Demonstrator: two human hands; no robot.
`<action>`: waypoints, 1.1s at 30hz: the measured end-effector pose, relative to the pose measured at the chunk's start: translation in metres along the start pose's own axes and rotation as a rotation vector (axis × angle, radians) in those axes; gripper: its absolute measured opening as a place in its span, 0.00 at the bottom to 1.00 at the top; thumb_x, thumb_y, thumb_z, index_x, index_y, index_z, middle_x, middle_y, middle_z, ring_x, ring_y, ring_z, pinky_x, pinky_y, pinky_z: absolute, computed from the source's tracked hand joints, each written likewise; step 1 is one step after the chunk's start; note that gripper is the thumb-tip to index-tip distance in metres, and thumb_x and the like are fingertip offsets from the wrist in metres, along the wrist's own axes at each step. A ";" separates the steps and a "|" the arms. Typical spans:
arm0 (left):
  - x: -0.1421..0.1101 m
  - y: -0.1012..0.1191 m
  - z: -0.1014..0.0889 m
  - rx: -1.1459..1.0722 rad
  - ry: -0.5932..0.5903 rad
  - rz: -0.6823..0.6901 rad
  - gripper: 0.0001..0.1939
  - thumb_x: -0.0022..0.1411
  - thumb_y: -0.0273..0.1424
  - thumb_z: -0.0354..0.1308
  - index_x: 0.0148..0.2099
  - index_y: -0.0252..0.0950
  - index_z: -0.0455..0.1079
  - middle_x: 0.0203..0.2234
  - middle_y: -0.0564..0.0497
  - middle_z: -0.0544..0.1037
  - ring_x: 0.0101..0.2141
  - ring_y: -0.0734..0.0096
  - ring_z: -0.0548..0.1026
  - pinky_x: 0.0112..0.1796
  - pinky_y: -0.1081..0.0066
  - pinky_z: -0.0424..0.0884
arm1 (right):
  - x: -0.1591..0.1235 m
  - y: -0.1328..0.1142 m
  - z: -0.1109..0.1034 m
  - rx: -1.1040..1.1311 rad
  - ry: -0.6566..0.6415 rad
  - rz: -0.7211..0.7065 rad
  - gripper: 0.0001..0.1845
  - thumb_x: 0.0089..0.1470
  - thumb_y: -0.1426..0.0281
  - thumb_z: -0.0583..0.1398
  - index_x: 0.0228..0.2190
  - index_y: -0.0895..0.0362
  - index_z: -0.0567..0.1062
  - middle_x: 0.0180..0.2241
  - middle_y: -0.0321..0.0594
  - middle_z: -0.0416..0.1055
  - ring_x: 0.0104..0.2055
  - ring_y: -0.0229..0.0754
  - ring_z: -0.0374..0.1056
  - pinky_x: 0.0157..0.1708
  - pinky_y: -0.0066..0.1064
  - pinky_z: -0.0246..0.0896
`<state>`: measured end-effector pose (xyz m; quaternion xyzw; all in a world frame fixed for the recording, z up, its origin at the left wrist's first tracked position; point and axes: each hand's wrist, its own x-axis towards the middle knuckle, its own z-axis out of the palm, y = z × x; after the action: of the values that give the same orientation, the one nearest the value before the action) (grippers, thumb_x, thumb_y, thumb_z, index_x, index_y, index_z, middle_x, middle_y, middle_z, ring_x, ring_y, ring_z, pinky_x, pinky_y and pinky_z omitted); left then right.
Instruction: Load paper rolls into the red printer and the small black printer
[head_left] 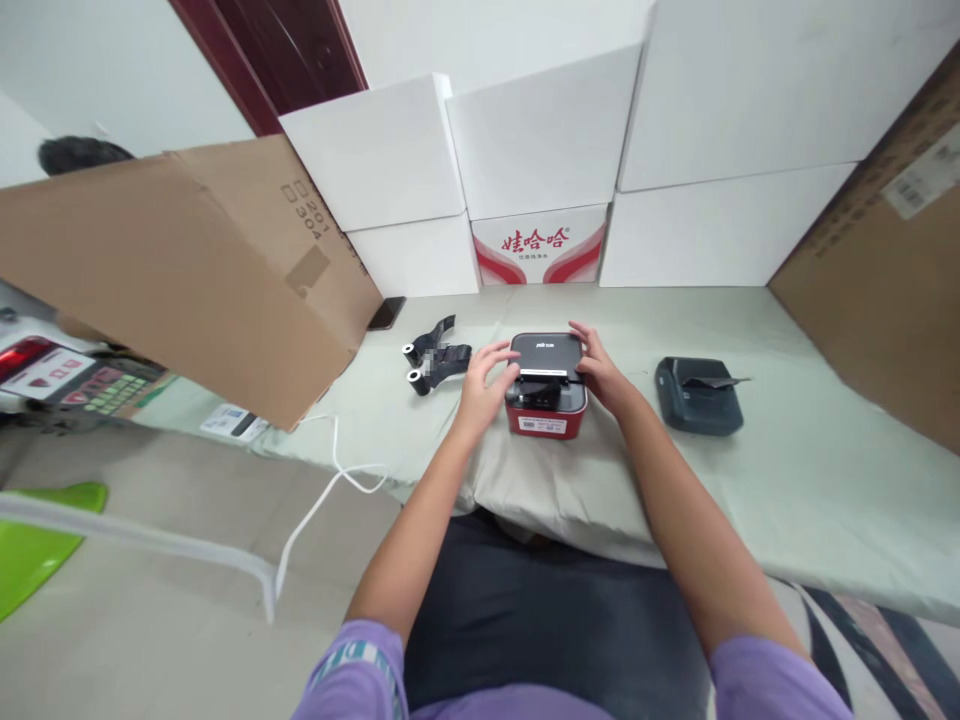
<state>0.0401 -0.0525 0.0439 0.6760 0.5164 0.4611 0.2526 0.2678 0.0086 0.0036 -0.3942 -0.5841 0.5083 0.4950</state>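
Note:
A small red and black label printer stands near the table's front edge, its black lid facing up. A black strip shows at the front opening, below a white label on the lid. At the lid's left edge, the fingertips and thumb of my left hand hold the printer's side, slightly bent. My right hand holds the opposite edge, thumb against the lid and fingers along the far side. Left of the printer lie two rolls of black ribbon with white cores, their loose ends unwound.
A dark printer-like device with a strip sticking out sits to the right. A phone lies by a cardboard panel. White boxes line the back, and a brown carton stands right. A white cable hangs over the edge.

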 end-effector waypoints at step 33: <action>0.088 -0.007 0.117 -0.376 -0.281 0.067 0.69 0.45 0.43 0.75 0.77 0.40 0.35 0.71 0.41 0.55 0.68 0.49 0.58 0.66 0.59 0.57 | 0.015 -0.077 -0.099 -0.388 0.008 -0.039 0.53 0.23 0.74 0.78 0.56 0.51 0.72 0.48 0.42 0.78 0.53 0.59 0.72 0.57 0.53 0.66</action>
<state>0.1446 0.0474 0.0179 0.6914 0.3586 0.4585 0.4279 0.3649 0.0303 0.0814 -0.4728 -0.6766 0.3749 0.4221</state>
